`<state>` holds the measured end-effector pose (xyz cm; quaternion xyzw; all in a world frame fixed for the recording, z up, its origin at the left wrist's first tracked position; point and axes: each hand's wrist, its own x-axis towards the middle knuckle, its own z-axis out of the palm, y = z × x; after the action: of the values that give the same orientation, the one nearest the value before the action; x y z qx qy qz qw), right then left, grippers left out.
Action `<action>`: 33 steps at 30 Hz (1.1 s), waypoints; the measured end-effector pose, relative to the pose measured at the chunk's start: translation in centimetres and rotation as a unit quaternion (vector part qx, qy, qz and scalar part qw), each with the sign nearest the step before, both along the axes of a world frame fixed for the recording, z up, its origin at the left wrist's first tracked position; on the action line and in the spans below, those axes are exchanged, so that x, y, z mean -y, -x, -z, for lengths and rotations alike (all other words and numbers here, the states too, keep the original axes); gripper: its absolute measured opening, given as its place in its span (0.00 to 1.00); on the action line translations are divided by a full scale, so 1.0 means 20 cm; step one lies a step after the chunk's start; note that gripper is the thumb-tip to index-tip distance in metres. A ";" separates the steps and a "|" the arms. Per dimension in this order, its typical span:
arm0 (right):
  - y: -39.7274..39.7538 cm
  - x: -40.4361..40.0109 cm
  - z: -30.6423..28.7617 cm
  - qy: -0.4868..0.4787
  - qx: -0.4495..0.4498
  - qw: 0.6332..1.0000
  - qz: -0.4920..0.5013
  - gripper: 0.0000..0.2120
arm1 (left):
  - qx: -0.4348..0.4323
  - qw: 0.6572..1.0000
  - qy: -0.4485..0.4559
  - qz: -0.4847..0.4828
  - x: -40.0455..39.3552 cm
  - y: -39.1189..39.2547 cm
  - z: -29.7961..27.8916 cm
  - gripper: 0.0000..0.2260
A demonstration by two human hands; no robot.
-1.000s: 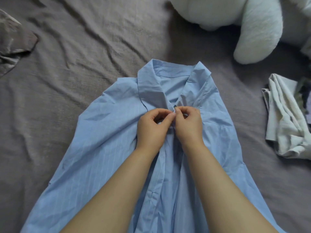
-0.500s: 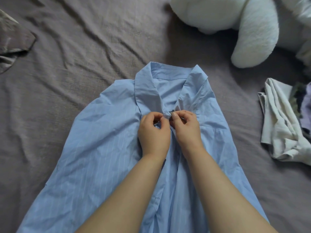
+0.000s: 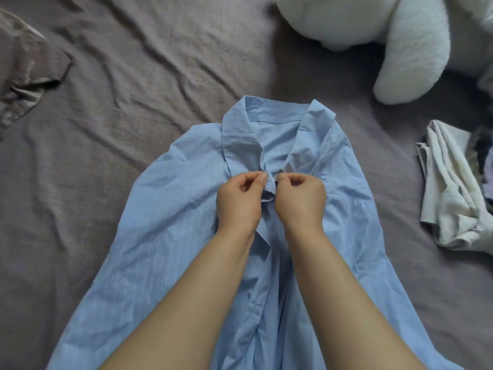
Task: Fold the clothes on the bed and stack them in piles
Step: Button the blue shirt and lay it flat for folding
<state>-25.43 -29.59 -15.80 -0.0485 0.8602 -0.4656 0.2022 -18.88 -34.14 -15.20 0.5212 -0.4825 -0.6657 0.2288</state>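
Nearest the camera, two bare forearms reach up over the blue shirt (image 3: 165,236), which lies face-up and spread flat on the bed (image 3: 133,76) — its hem toward the person, its collar pointing away, so its long axis runs straight from near to far. At the base of the collar the left hand (image 3: 240,201) pinches the left front edge between thumb and curled fingers (image 3: 262,178), and the right hand (image 3: 301,200) pinches the facing edge the same way, the two hands almost touching. A small button seems to sit between them, though it is too small to be sure. My reading is that the top of the shirt is being fastened before any folding — the front below the hands lies open and rumpled.

Progress looks early. No neat pile shows anywhere. Right of the shirt a crumpled cream garment (image 3: 450,188) waits unfolded beside some darker clothes at the frame edge. Far left of the shirt lies a brownish garment (image 3: 29,68), also loose. Beyond the collar, to the right, sits a white plush toy (image 3: 400,44).
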 end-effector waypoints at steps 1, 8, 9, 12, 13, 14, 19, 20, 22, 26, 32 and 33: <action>0.00 0.00 -0.01 0.001 0.000 1.000 -0.001 0.08 | -0.004 1.000 0.006 0.007 -0.01 -0.01 -0.01 0.05; -0.02 -0.06 -0.10 0.040 0.022 0.998 -0.047 0.11 | -0.043 0.999 0.020 0.016 -0.01 -0.05 -0.07 0.11; -0.03 -0.07 -0.11 0.048 0.036 0.997 -0.050 0.12 | -0.048 0.998 0.021 0.015 -0.02 -0.05 -0.07 0.11; -0.06 -0.09 -0.13 0.063 0.057 0.995 -0.047 0.15 | -0.053 0.998 0.022 0.010 -0.04 -0.06 -0.07 0.11; -0.07 -0.09 -0.14 0.065 0.053 0.995 -0.046 0.15 | -0.056 0.998 0.018 0.007 -0.04 -0.06 -0.06 0.11; -0.08 -0.09 -0.14 0.066 0.050 0.996 -0.044 0.16 | -0.064 0.998 0.008 0.002 -0.05 -0.06 -0.06 0.10; -0.10 -0.07 -0.13 0.063 0.084 0.994 -0.019 0.12 | -0.052 0.998 0.036 -0.008 -0.09 -0.09 -0.06 0.12; -0.10 -0.07 -0.12 0.064 0.103 0.993 -0.010 0.10 | -0.048 0.998 0.052 -0.002 -0.10 -0.10 -0.07 0.13; -0.09 -0.08 -0.12 0.085 0.161 0.983 0.005 0.07 | -0.041 0.997 0.070 0.014 -0.09 -0.11 -0.07 0.15; -0.05 -0.12 -0.14 0.124 0.250 0.959 -0.038 0.06 | -0.036 0.994 0.090 0.055 -0.03 -0.13 -0.06 0.14; 0.02 -0.14 -0.17 0.119 0.273 0.947 -0.123 0.06 | -0.048 0.994 0.064 0.074 0.02 -0.14 -0.04 0.09; 0.02 -0.14 -0.17 0.114 0.264 0.949 -0.127 0.06 | -0.046 0.994 0.069 0.074 0.02 -0.14 -0.04 0.09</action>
<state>-25.87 -26.85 -12.31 -0.0554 0.7042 -0.5273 0.4723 -16.07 -34.54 -14.36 0.4356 -0.5536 -0.6693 0.2363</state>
